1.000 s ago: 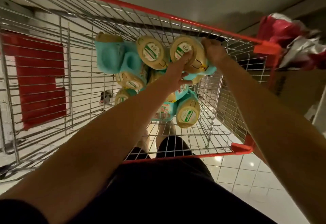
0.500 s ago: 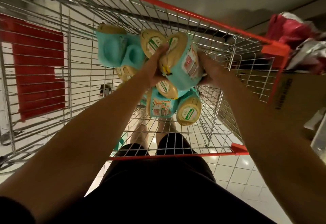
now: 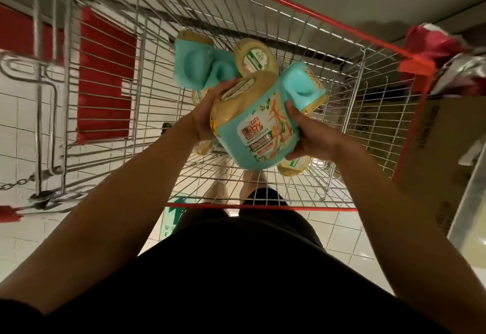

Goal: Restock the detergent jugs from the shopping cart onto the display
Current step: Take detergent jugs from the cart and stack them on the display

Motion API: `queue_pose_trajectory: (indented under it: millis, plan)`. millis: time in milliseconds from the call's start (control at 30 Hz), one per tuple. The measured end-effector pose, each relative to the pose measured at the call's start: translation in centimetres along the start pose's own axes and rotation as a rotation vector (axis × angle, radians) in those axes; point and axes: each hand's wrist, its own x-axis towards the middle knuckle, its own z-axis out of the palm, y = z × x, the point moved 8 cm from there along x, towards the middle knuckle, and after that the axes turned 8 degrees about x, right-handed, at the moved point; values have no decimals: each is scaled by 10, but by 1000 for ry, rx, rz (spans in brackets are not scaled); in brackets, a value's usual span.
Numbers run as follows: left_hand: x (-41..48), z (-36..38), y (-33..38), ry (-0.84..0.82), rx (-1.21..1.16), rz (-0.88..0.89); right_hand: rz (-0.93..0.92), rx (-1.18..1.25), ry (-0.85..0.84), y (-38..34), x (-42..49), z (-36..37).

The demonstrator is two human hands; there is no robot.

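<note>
One "Liby" jug (image 3: 263, 133) is gripped by left hand (image 3: 203, 120) and right hand (image 3: 313, 139).

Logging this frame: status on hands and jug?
Both gripping: left hand, right hand on teal jug. Held over cart, more jugs below. Nothing in the way.

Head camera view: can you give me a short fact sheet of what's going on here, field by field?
Held item: teal detergent jug with a beige cap, tilted, label facing the camera
Left grip: person's left hand, fingers curled round the jug's cap end
Right grip: right hand, thumb on the label side, holding the jug's other end
Cart: wire, red-rimmed, with more jugs lying inside
Beside cart: cardboard box on the right
Task status: jug in hand above the cart, not yet shelved
</note>
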Motion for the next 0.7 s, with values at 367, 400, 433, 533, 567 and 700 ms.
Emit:
queue_pose_trajectory:
  millis: [367,400,433,533,567,700]
  plan:
    - [-85,6,-25,-46,8,54,-121,206,-13,43,-52,80]
    - [-91,2,-32,-4,-16,29,-149,227,1,49,-54,87]
    - [-96,-2,-38,41,-51,0,-182,254,17,54,-57,92]
    - [-114,-2,-48,67,-121,46,-251,381,54,76,-69,106]
    - [-121,6,-50,38,-132,74,-263,428,68,84,-75,110]
    - [-145,41,-67,6,-76,96,-326,655,111,123,-101,118]
